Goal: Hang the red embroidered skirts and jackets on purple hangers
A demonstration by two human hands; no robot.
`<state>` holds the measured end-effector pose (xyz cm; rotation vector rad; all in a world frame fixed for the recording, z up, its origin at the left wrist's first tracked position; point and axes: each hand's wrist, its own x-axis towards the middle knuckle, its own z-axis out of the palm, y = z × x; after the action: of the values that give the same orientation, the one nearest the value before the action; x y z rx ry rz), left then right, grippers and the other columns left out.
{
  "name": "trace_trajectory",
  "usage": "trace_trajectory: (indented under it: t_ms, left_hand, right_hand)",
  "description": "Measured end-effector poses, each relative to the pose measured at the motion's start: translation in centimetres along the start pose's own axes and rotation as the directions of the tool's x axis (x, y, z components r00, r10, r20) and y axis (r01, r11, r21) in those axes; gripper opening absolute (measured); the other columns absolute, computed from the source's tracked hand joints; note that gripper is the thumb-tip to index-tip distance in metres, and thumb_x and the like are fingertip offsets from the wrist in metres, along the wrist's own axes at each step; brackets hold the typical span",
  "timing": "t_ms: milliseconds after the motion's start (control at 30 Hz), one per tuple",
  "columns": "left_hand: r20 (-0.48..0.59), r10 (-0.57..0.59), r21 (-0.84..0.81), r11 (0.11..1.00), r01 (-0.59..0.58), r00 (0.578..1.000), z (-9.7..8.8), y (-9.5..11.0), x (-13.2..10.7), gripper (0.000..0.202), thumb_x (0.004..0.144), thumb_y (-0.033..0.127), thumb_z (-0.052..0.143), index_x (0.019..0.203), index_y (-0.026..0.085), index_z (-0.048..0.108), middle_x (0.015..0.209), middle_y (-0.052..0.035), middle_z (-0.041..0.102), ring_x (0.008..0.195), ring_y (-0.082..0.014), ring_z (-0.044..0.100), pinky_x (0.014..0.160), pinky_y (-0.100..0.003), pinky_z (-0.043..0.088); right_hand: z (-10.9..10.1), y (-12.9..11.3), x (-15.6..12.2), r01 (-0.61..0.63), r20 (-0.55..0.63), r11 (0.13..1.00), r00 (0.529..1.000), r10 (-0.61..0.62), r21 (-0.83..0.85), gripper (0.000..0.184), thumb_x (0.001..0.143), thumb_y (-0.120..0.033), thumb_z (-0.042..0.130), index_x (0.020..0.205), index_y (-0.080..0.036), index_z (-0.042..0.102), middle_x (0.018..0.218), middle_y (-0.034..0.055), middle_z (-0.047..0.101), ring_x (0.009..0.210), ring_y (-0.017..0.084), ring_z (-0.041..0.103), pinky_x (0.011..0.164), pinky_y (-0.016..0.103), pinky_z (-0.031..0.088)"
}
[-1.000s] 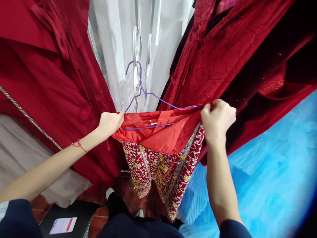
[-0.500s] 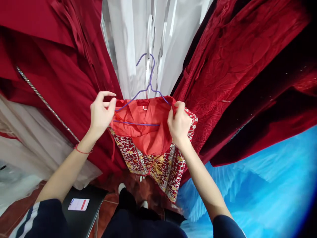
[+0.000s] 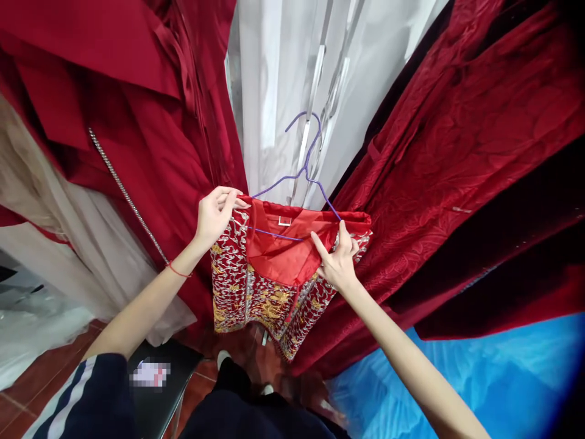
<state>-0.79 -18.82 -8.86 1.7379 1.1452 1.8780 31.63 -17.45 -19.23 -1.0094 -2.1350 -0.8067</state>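
A red embroidered top (image 3: 274, 292) with gold and silver patterning and a plain red lining hangs on a purple wire hanger (image 3: 305, 171). The hanger's bottom bar crosses the open neck, below a small white label (image 3: 284, 221). At the top's left shoulder, my left hand (image 3: 214, 216) pinches the edge of the cloth. My right hand (image 3: 338, 259) lies against the right side of the neck opening, its thumb and forefinger spread apart near the hanger's right arm. The hanger's hook (image 3: 304, 116) stands beside a white bar behind it.
Dark red gowns hang at left (image 3: 137, 122) and right (image 3: 434, 158), close beside the top. White cloth (image 3: 269, 73) hangs behind. Blue ruffled fabric (image 3: 448, 378) fills the lower right. A black stool (image 3: 176, 366) bearing a blurred card stands at lower left on the tiled floor.
My left hand has closed on the left shoulder, whose patterned side now faces out. My right hand's thumb and forefinger have spread. The view has shifted, so the hanger appears farther right.
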Motion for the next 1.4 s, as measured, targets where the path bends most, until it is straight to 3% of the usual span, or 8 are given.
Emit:
trace_trajectory:
  t_ms: [133,433,667,900,1033,1233,1333,1400]
  left_hand:
    - [0.221,0.139,0.261,0.945,-0.196,0.965,-1.2,-1.2,1.0,0.020,0.089,0.024,0.057,0.106,0.014,0.061,0.085,-0.0062,0.076,0.079,-0.0173,0.075,0.076,-0.029,0.058]
    - [0.506,0.453,0.665,0.337,-0.666,0.734,-0.7,-4.5,3.5,0.027,0.092,0.037,0.062,0.104,0.014,0.070,0.090,-0.0084,0.077,0.077,-0.0206,0.072,0.070,-0.031,0.049]
    - [0.565,0.508,0.407,0.514,-0.755,0.650,-0.1,-5.2,4.8,0.027,0.095,0.040,0.056,0.105,0.023,0.074,0.068,-0.0011,0.071,0.057,-0.0127,0.063,0.062,-0.025,0.046]
    - [0.364,-0.027,-0.111,0.991,0.073,0.931,2.6,-0.8,10.8,0.030,0.096,0.038,0.055,0.112,0.016,0.066,0.069,-0.0025,0.070,0.058,-0.0136,0.066,0.066,-0.029,0.056]
    - [0.440,-0.314,-0.024,0.932,0.361,0.841,2.6,-0.4,12.8,0.051,0.089,0.030,0.067,0.133,0.009,0.050,0.092,-0.0117,0.075,0.087,-0.0209,0.074,0.088,-0.038,0.057]
    - [-0.072,0.123,0.205,0.973,-0.106,0.990,-1.7,-2.5,1.4,0.020,0.095,0.034,0.056,0.106,0.019,0.064,0.103,-0.0063,0.072,0.105,-0.0190,0.068,0.098,-0.035,0.052]
    - [-0.367,0.030,0.246,0.967,0.066,0.930,-2.2,-6.8,-8.2,0.021,0.098,0.033,0.048,0.090,0.019,0.062,0.084,-0.0038,0.068,0.080,-0.0162,0.068,0.075,-0.029,0.056]
    - [-0.286,-0.222,0.215,0.933,0.288,0.932,-1.4,-10.2,-14.2,0.022,0.097,0.033,0.046,0.091,0.020,0.062,0.077,-0.0030,0.067,0.071,-0.0164,0.067,0.066,-0.027,0.055]
  right_hand:
    - [2.2,-2.5,4.0,-0.074,-0.166,0.996,0.984,0.064,-0.058,0.055,0.089,-0.034,0.060,0.143,-0.034,0.053,0.147,0.0153,0.049,0.127,0.036,0.042,0.100,0.050,0.023]
    - [4.5,-4.9,13.7,-0.020,-0.357,0.982,0.933,-0.049,-0.189,0.035,0.090,-0.048,0.060,0.112,-0.023,0.068,0.123,0.0147,0.065,0.116,0.032,0.047,0.098,0.047,0.023]
    - [4.1,-4.4,14.5,-0.016,-0.366,0.991,0.930,-0.034,-0.134,0.034,0.090,-0.047,0.061,0.108,-0.019,0.068,0.116,0.0147,0.066,0.112,0.030,0.050,0.097,0.044,0.026]
    - [3.7,-4.4,14.5,0.016,-0.370,0.991,0.927,-0.065,-0.134,0.029,0.089,-0.043,0.061,0.102,-0.018,0.068,0.111,0.0136,0.066,0.110,0.028,0.049,0.096,0.043,0.027]
    - [3.2,-4.5,14.8,-0.010,-0.357,0.993,0.933,-0.033,-0.118,0.024,0.087,-0.036,0.063,0.103,-0.018,0.067,0.111,0.0126,0.066,0.109,0.028,0.050,0.095,0.042,0.029]
    - [0.2,-6.7,10.8,-0.020,-0.470,0.999,0.883,0.003,-0.031,0.020,0.082,-0.027,0.069,0.102,-0.024,0.066,0.105,0.0096,0.069,0.103,0.026,0.055,0.090,0.041,0.036]
    - [0.6,-10.9,5.4,0.024,-0.489,0.984,0.870,0.067,0.176,0.023,0.079,-0.020,0.068,0.100,-0.029,0.064,0.088,0.0017,0.070,0.085,0.020,0.061,0.081,0.037,0.043]
    - [2.4,-14.4,2.2,-0.113,-0.296,0.886,0.917,0.266,0.449,0.017,0.082,-0.016,0.063,0.096,-0.025,0.063,0.076,0.0000,0.067,0.072,0.018,0.062,0.070,0.033,0.046]
